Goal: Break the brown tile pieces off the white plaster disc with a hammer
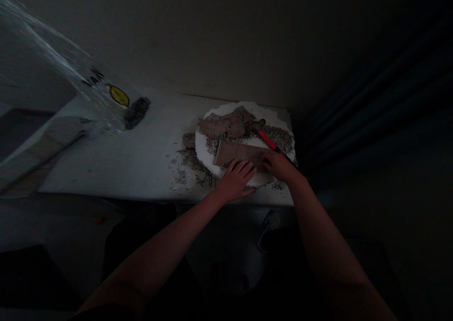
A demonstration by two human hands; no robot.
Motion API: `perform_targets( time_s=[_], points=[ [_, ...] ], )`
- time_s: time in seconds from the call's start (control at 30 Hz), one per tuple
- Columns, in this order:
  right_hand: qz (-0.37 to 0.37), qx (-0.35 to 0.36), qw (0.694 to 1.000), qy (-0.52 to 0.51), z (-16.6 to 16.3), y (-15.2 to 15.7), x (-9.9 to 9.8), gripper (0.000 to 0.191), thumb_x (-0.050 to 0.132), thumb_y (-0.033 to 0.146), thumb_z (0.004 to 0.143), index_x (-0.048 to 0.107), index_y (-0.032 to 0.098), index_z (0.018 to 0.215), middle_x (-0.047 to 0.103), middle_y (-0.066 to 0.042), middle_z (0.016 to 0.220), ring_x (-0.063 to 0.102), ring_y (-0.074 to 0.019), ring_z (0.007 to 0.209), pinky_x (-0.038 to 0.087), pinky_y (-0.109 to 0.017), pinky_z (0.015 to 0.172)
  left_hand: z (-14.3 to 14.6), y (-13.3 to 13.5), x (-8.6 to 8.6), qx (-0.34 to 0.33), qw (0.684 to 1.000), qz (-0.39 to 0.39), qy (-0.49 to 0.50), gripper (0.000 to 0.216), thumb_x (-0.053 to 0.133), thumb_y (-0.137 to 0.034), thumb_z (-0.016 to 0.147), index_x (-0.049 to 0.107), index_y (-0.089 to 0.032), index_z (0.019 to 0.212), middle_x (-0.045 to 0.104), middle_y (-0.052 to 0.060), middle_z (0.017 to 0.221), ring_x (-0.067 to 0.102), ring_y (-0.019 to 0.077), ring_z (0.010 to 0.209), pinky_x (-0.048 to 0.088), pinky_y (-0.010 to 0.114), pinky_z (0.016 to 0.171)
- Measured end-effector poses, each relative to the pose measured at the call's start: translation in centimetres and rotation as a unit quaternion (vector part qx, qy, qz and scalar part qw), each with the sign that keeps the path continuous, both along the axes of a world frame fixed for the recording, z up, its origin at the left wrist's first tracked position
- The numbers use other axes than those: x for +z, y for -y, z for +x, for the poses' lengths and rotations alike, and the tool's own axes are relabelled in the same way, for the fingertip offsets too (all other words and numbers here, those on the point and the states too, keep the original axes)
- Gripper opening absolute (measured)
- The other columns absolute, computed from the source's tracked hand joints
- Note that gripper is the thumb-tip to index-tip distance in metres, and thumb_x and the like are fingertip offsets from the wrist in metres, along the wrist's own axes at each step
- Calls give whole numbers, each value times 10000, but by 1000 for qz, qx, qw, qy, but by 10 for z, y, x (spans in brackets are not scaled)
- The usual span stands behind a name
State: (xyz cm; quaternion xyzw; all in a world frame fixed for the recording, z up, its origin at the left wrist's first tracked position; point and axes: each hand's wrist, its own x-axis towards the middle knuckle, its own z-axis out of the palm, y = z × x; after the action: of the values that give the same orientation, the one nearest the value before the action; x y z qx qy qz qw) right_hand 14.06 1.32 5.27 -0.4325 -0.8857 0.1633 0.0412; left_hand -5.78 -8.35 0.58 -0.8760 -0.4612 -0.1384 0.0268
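A brown flat panel (240, 152) with a pitted, perforated-looking surface lies on a round white slab with a ragged edge (203, 153). My left hand (235, 181) rests with fingers spread on the panel's near edge. Over the panel's right end, my right hand (279, 166) has its fingers curled in and closed on it; the fingertips are partly hidden. A second brown piece (222, 126), broken and uneven, lies behind the panel. Beside my right hand is a tool with a red and black handle (269, 140), its head among the rubble.
Grey crumbs (179, 172) and thin dark sticks or nails (203, 180) lie on the white table (134, 165). At left, a clear plastic bag (102, 97) with a yellow mark holds dark material. A wall stands behind; dark folded cloth (382, 104) hangs at right.
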Motion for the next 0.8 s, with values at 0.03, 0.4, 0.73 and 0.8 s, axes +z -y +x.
perform_targets(
  time_s=[0.03, 0.4, 0.73, 0.8],
  points=[
    [7, 1, 1000, 11, -1, 1, 0, 119, 523, 113, 884, 628, 150, 928, 666, -111, 1024, 585, -204, 975, 420, -298, 861, 0, 0, 0, 1, 1000, 0, 0, 676, 536, -574, 881, 456, -172, 1418, 494, 131, 1450, 382, 300, 1365, 206, 520, 1179],
    [43, -41, 995, 74, -13, 8, -1, 176, 473, 144, 938, 615, 105, 1033, 653, -163, 1110, 607, -220, 1027, 425, -287, 874, 1, 0, 0, 1, 1000, -13, 2, 686, 555, -561, 871, 447, -173, 1427, 484, 135, 1458, 379, 301, 1368, 195, 521, 1183],
    [29, -68, 996, 47, -5, 8, -6, 121, 520, 183, 905, 627, 140, 941, 685, -120, 967, 621, -202, 880, 419, -274, 756, 0, 0, -1, -3, 1000, -15, 3, 691, 567, -549, 869, 433, -178, 1437, 463, 136, 1476, 365, 301, 1380, 191, 524, 1186],
    [20, -81, 996, 42, -6, 7, -7, 111, 525, 186, 894, 623, 143, 923, 691, -104, 922, 621, -191, 827, 407, -265, 711, 1, 0, -2, 0, 1000, -13, 4, 692, 570, -547, 867, 432, -184, 1438, 464, 133, 1475, 361, 300, 1383, 192, 525, 1186]
  ],
)
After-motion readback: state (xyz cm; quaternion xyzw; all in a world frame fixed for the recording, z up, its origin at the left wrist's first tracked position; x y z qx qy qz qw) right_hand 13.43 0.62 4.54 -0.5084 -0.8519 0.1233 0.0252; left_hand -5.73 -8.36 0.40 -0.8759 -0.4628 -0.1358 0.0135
